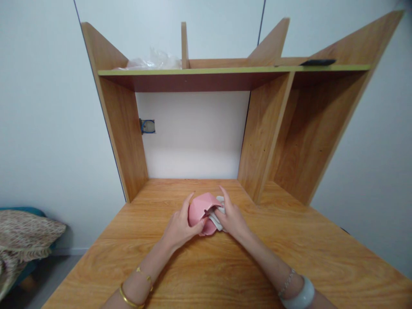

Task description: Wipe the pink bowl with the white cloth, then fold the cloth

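Observation:
Above the middle of the wooden desk, a pink hollow container [203, 205] with angular sides lies tipped, its opening turned toward my right side; its exact kind is unclear. My left hand [184, 225] grips it from the left, thumb at the lower rim and fingers round the back. A white cloth [215, 219] is bunched in my right hand [232, 216], partly inside the container's opening. The right fingertips are hidden in the cloth and opening, while the index finger points up. Part of the cloth also shows behind that hand.
The desk top [193, 270] runs beneath both arms. A wooden shelf unit [193, 73] stands at the back, carrying a clear plastic bag [154, 60] and a flat black item [318, 62]. An uncovered wall socket box [148, 126] shows behind. A patterned cushion [28, 231] is at far left.

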`<move>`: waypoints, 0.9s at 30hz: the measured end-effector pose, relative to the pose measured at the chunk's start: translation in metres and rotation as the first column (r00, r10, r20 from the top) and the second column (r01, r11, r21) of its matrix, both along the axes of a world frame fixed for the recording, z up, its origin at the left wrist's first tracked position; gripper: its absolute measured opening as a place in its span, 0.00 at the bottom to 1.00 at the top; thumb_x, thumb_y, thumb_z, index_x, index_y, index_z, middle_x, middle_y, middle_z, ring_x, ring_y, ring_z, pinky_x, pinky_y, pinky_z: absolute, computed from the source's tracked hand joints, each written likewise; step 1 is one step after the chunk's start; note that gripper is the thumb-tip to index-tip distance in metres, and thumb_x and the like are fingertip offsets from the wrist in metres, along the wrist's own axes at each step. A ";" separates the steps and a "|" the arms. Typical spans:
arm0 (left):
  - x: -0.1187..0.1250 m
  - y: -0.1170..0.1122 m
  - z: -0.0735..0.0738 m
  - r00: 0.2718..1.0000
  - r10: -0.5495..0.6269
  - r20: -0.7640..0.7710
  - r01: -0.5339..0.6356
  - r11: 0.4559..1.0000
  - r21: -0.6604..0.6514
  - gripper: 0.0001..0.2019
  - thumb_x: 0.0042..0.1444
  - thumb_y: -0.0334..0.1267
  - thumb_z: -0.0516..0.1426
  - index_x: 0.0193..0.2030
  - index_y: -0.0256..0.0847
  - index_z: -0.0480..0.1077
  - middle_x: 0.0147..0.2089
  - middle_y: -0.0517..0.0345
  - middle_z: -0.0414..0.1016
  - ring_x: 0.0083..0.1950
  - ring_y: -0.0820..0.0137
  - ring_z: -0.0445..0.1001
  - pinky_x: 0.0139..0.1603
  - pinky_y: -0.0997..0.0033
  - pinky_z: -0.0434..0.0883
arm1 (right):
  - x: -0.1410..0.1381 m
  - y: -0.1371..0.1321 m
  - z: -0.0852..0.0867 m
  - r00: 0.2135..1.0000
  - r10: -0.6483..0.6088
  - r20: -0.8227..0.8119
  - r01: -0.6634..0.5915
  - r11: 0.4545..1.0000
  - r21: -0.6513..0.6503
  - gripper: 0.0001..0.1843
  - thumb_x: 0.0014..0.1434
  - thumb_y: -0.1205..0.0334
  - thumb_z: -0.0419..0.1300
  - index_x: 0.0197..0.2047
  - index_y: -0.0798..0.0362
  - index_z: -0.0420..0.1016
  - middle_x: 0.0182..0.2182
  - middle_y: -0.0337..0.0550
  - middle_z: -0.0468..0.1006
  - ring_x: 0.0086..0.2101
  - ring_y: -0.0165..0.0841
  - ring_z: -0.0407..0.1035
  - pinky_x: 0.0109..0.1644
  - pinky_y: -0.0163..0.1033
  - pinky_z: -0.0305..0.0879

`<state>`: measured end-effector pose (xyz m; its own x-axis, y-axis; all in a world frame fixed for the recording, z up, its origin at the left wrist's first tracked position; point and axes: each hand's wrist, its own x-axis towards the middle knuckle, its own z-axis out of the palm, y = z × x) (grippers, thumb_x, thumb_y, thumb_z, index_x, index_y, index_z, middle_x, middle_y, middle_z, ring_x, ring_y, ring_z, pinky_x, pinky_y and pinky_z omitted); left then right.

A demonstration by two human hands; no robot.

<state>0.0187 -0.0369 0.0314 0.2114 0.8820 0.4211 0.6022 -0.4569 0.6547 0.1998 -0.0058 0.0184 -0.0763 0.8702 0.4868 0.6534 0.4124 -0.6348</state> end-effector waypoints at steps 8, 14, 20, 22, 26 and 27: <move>0.014 0.000 -0.011 0.955 -0.181 0.236 0.193 0.981 -0.026 0.42 0.47 0.46 0.58 0.62 0.37 0.36 0.52 0.45 0.62 0.50 0.63 0.65 0.49 0.63 0.64 | -0.010 0.011 -0.013 0.859 0.054 -0.509 -0.073 0.997 -0.017 0.27 0.48 0.66 0.50 0.53 0.52 0.54 0.37 0.43 0.73 0.37 0.32 0.69 0.40 0.39 0.65; 0.016 -0.002 -0.008 0.975 -0.109 0.193 0.112 0.994 -0.006 0.40 0.48 0.42 0.56 0.61 0.36 0.36 0.44 0.50 0.69 0.40 0.67 0.70 0.43 0.65 0.67 | -0.014 0.017 -0.019 0.862 0.073 -0.501 -0.121 0.990 -0.064 0.29 0.41 0.63 0.60 0.48 0.53 0.58 0.37 0.43 0.74 0.36 0.34 0.70 0.39 0.39 0.65; 0.009 -0.006 0.001 0.996 -0.014 -0.089 0.020 0.998 0.065 0.42 0.42 0.43 0.57 0.62 0.42 0.40 0.44 0.51 0.70 0.40 0.60 0.71 0.40 0.63 0.67 | -0.001 0.007 0.005 0.987 -0.146 -0.066 0.136 0.982 -0.132 0.45 0.43 0.58 0.61 0.61 0.56 0.42 0.23 0.39 0.74 0.26 0.36 0.70 0.26 0.34 0.59; 0.008 -0.007 0.002 0.986 0.008 -0.166 0.003 0.998 0.064 0.42 0.41 0.44 0.57 0.62 0.41 0.40 0.39 0.52 0.72 0.35 0.60 0.72 0.36 0.64 0.67 | 0.001 0.000 0.013 0.967 -0.228 0.111 0.237 0.969 -0.069 0.45 0.46 0.56 0.58 0.62 0.55 0.40 0.20 0.38 0.73 0.24 0.37 0.70 0.24 0.33 0.55; 0.005 -0.007 0.006 0.958 0.078 -0.275 -0.053 0.994 0.097 0.42 0.42 0.45 0.55 0.62 0.39 0.41 0.33 0.54 0.73 0.31 0.60 0.73 0.34 0.64 0.67 | -0.001 -0.009 0.017 0.928 -0.245 0.281 0.241 0.969 0.047 0.41 0.50 0.56 0.54 0.63 0.50 0.37 0.22 0.38 0.73 0.25 0.37 0.70 0.25 0.34 0.54; 0.004 -0.007 0.007 0.949 0.090 -0.303 -0.059 0.992 0.109 0.42 0.42 0.46 0.55 0.62 0.38 0.41 0.33 0.53 0.73 0.31 0.59 0.73 0.35 0.64 0.67 | -0.002 -0.010 0.015 0.928 -0.229 0.294 0.222 0.973 0.058 0.41 0.51 0.57 0.54 0.63 0.49 0.37 0.23 0.38 0.73 0.25 0.37 0.70 0.26 0.34 0.54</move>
